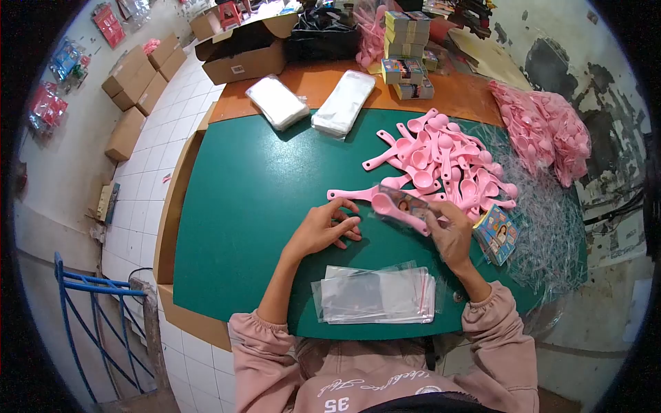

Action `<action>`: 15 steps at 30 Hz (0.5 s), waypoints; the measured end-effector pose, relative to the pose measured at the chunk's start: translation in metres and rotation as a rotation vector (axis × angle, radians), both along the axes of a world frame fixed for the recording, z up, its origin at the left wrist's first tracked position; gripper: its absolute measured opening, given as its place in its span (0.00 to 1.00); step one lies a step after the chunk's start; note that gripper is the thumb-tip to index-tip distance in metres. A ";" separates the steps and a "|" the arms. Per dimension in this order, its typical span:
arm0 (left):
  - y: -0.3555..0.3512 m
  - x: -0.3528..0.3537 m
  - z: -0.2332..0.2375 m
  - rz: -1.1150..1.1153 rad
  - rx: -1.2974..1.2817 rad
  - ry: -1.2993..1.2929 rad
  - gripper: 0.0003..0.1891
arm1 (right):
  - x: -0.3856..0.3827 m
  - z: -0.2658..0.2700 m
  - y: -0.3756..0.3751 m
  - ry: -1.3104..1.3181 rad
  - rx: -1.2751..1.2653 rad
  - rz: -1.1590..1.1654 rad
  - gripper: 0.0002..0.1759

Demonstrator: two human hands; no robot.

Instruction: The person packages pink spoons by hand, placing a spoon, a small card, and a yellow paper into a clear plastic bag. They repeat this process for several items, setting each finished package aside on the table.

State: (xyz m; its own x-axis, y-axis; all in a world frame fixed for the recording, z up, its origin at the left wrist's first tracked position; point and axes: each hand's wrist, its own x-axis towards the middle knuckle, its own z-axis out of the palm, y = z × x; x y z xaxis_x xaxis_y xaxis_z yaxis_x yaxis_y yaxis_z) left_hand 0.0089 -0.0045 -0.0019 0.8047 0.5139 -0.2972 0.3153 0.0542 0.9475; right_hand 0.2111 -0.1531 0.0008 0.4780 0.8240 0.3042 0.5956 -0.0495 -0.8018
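My right hand (pixel 451 234) pinches a pink scoop spoon (pixel 399 213) together with a small printed card (pixel 413 204); a clear bag seems to be around them, though its edges are hard to make out. To the left, my left hand (pixel 327 228) hovers over the green table with loosely bent fingers apart and nothing in them. Just beyond it lies a single pink spoon (pixel 351 195). A heap of pink spoons (pixel 441 155) spreads behind my right hand. Beside that wrist sits a stack of printed cards (pixel 497 234). Flat clear bags (pixel 375 296) lie in a pile near my body.
Two bundles of clear bags, one left (pixel 277 101) and one right (pixel 344 103), lie at the table's (pixel 234 206) far side. Banded card stacks (pixel 406 51) stand behind. Pink spoons in plastic bags (pixel 544 131) and loose clear plastic (pixel 544 213) are along the right edge.
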 end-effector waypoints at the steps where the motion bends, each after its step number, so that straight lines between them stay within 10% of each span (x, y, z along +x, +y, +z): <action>1: 0.000 0.000 -0.001 0.002 -0.002 -0.001 0.13 | 0.002 -0.004 -0.001 -0.037 0.059 -0.033 0.09; 13: -0.009 -0.006 -0.004 0.044 -0.049 -0.090 0.18 | -0.025 0.036 -0.010 -0.624 0.131 0.066 0.14; 15: -0.039 -0.014 0.013 0.040 -0.427 -0.078 0.24 | -0.041 0.049 -0.019 -0.744 0.039 0.092 0.16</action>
